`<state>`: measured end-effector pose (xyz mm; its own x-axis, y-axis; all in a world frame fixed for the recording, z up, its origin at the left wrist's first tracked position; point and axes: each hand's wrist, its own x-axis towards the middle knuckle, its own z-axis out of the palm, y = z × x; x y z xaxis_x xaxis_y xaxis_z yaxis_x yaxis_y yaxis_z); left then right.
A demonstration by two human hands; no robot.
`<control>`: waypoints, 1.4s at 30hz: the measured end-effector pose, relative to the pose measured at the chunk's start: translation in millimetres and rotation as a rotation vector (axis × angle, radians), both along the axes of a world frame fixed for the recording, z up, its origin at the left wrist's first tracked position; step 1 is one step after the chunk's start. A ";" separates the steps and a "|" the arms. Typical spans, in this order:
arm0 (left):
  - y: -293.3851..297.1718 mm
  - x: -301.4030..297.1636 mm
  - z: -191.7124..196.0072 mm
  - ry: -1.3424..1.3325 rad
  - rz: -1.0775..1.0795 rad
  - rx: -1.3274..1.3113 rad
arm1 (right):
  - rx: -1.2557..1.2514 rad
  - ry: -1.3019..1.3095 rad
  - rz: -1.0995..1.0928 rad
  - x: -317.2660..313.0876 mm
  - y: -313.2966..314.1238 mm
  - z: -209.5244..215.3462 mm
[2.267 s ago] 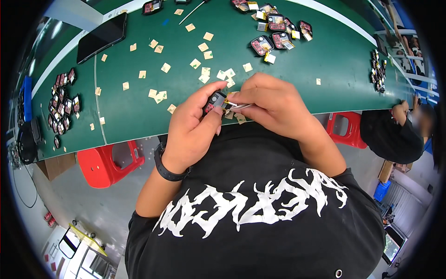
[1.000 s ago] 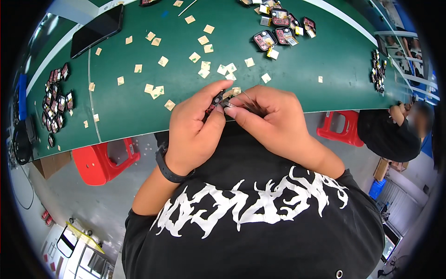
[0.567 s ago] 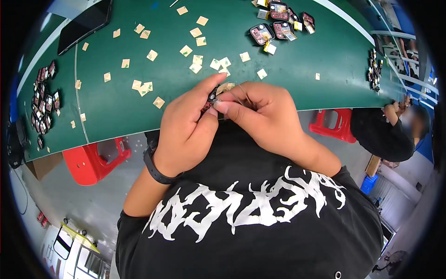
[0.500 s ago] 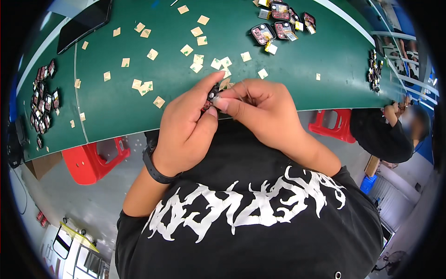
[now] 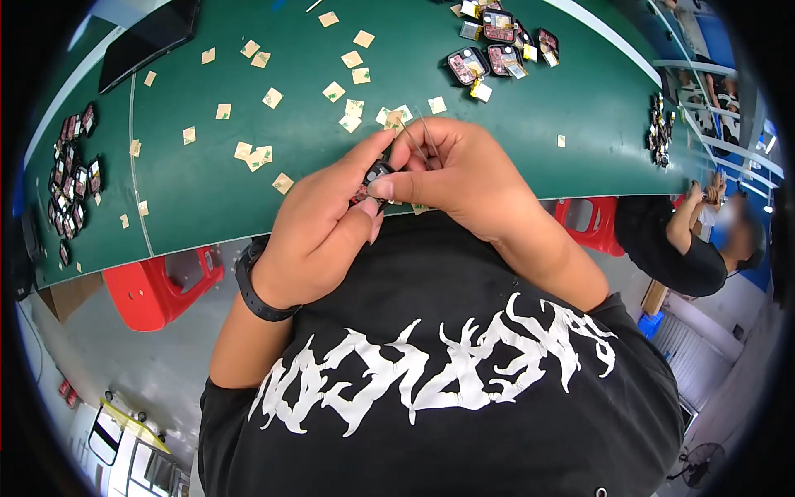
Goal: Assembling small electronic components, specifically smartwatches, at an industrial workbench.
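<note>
I observe the left hand (image 5: 319, 228) with its fingers clamped around a small black part (image 5: 374, 176), held just off the near edge of the green table (image 5: 207, 199), above the lap. The right hand (image 5: 460, 170) has its fingers pinched together on a pair of thin tweezers (image 5: 418, 137), whose handle ends stick up past the knuckles; the tips are hidden between the two hands, so I cannot tell whether they carry anything. My main concern is a drop: the part hangs over open floor rather than over the table, and a slip of the thumb would send it down past the red stool (image 5: 157, 286). A second risk, in my judgement, is the tweezers skidding off the part, since both hands crowd the same spot and block the view. The small tan squares (image 5: 344, 91) lie beyond the fingertips, well apart from the work, and are not threatened.
</note>
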<state>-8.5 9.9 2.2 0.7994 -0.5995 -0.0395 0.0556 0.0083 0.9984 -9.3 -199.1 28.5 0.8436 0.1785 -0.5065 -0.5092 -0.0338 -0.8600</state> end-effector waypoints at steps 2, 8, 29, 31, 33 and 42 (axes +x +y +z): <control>-2.4 -0.9 4.3 0.022 -0.027 -0.011 | 0.025 0.002 0.020 0.6 0.1 1.4; -17.6 -12.6 5.6 0.188 0.282 -0.100 | 0.013 0.041 -0.080 -3.8 5.2 9.7; 31.0 -24.6 62.4 0.265 0.279 -0.143 | -0.598 -0.560 -0.166 -0.6 -40.2 6.8; 36.5 -26.6 57.4 0.085 0.188 -0.013 | -0.843 -0.734 -0.105 0.1 -40.9 8.4; 37.2 -25.5 58.4 0.028 0.215 0.052 | -0.921 -0.773 -0.126 2.0 -42.1 6.4; 143.1 29.1 7.7 -0.531 0.775 0.766 | -1.290 -0.958 -0.135 16.5 -44.8 -11.7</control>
<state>20.6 153.0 9.9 0.9602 0.0801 0.2675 -0.1207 -0.7448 0.6563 7.2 -243.9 16.8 0.8960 -0.0257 0.4433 0.1127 -0.9525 -0.2829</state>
